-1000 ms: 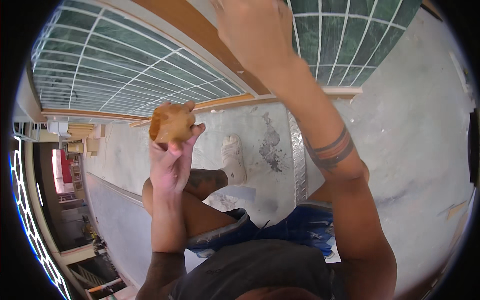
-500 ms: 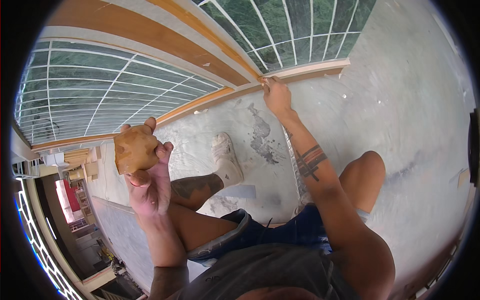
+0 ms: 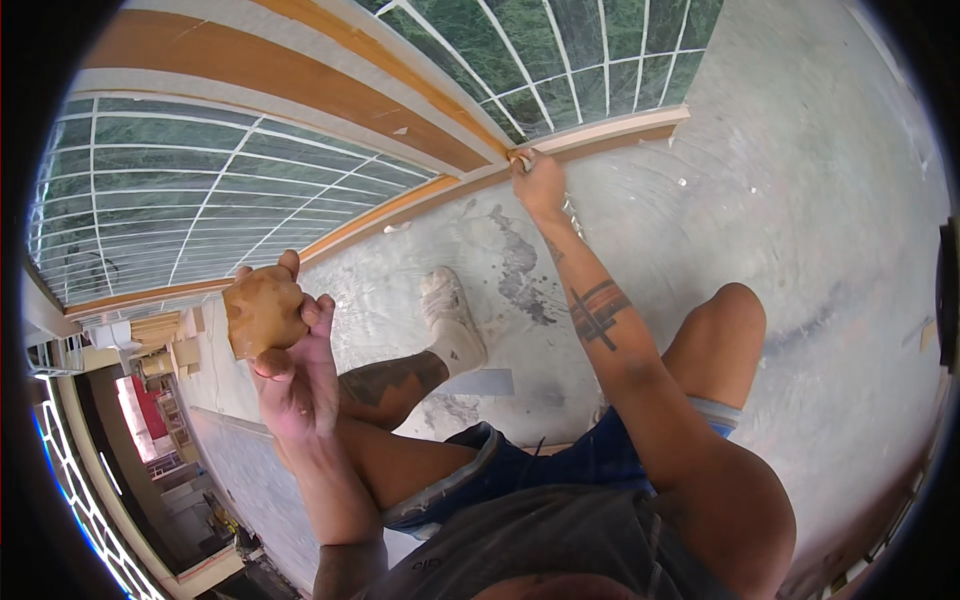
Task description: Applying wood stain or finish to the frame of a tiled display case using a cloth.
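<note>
My left hand [image 3: 302, 396] is raised at the left, its fingers closed round a tan, flat piece smeared with brown paste [image 3: 264, 312]. The thumb presses its lower edge, and the other fingertips curl over the far side. Beyond my knees, my right hand [image 3: 542, 186] is closed against the bottom corner of a wooden frame [image 3: 440, 146]. What its fingers pinch, if anything, is too small and hidden to tell. Orange-brown strips run along the frame. It borders dark green panels [image 3: 170, 190] crossed by white lines.
A pale, dusty floor [image 3: 780, 220] with a dark stain [image 3: 522, 265] lies under me. My shoe [image 3: 441, 298] rests near the frame's lower rail [image 3: 620, 138]. At the far left are cardboard boxes [image 3: 185, 352] and shelves.
My right hand has shifted slightly left along the frame corner, its wrist turning. My left hand and the smeared piece have moved slightly left and down; the view has tilted a little.
</note>
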Demonstrator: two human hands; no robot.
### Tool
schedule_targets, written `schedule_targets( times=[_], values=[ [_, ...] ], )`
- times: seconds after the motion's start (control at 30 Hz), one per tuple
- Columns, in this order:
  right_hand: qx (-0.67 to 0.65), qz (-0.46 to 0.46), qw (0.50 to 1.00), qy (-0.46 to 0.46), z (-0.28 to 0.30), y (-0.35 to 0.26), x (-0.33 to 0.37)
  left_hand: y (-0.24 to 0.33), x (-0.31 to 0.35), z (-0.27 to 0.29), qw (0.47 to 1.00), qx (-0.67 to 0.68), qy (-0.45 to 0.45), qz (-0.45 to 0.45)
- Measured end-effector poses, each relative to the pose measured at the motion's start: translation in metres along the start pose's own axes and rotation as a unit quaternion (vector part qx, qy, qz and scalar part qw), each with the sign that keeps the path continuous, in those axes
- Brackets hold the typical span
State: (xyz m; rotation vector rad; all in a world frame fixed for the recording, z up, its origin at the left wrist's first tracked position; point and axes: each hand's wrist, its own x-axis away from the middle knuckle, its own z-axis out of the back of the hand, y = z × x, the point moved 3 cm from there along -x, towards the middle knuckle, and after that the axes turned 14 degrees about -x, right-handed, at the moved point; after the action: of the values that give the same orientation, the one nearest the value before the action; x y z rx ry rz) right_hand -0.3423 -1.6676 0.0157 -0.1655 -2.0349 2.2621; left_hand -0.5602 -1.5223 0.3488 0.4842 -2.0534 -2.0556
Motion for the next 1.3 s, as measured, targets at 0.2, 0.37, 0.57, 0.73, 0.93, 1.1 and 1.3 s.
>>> schedule_targets(
  times=[0.2, 0.37, 0.57, 0.73, 0.93, 1.1, 1.3],
  values=[
    [-0.099, -0.076, 0.992, 0.024, -0.022, 0.006, 0.000, 0.008, 0.004, -0.001, 1.000, 0.009, 0.005, -0.002],
    [-0.322, -0.228, 0.918, -0.032, -0.012, -0.004, -0.012, 0.010, -0.001, -0.004, 0.998, 0.050, -0.022, -0.016],
    [-0.388, -0.208, 0.894, -0.086, -0.004, -0.099, -0.011, 0.021, -0.015, 0.003, 0.994, 0.077, -0.020, -0.069],
    [-0.390, -0.170, 0.896, -0.124, 0.012, -0.193, -0.020, 0.020, -0.029, 0.001, 0.993, 0.101, -0.008, -0.068],
    [-0.390, -0.077, 0.903, -0.164, 0.030, -0.331, -0.015, 0.022, -0.037, 0.002, 0.995, 0.072, 0.022, -0.065],
    [-0.392, 0.069, 0.896, -0.197, 0.042, -0.453, -0.025, 0.017, -0.047, 0.009, 0.991, 0.101, 0.041, -0.073],
    [-0.447, 0.230, 0.823, -0.263, 0.065, -0.601, -0.042, 0.025, -0.057, 0.008, 0.988, 0.122, 0.049, -0.083]
  ],
)
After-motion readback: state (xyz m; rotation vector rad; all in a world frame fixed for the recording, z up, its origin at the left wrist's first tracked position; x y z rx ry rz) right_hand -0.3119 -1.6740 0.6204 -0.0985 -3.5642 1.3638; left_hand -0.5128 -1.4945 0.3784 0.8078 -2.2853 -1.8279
